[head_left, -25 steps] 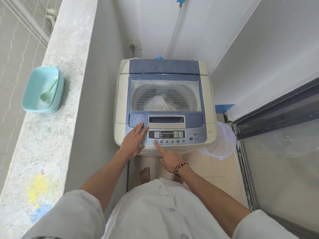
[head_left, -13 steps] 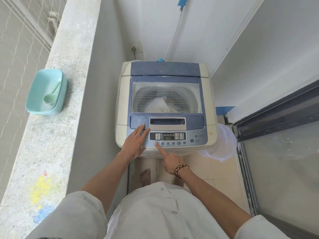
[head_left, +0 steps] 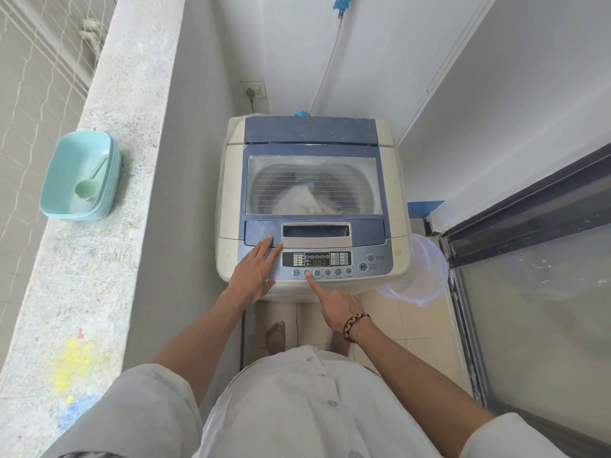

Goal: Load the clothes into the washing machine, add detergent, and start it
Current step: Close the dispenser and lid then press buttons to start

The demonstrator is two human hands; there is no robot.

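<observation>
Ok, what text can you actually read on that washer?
"POWER": beside the round button on the washing machine control panel.
"START PAUSE": beside the play/pause button.
"LG": faint logo on the lid window.
Display digits, indicator labels, lower button captions: too small to read.

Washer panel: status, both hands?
Left hand flat on panel, empty. Right hand index on a lower-row button. Washing machine lid shut, clothes inside. Nothing blocking.
</observation>
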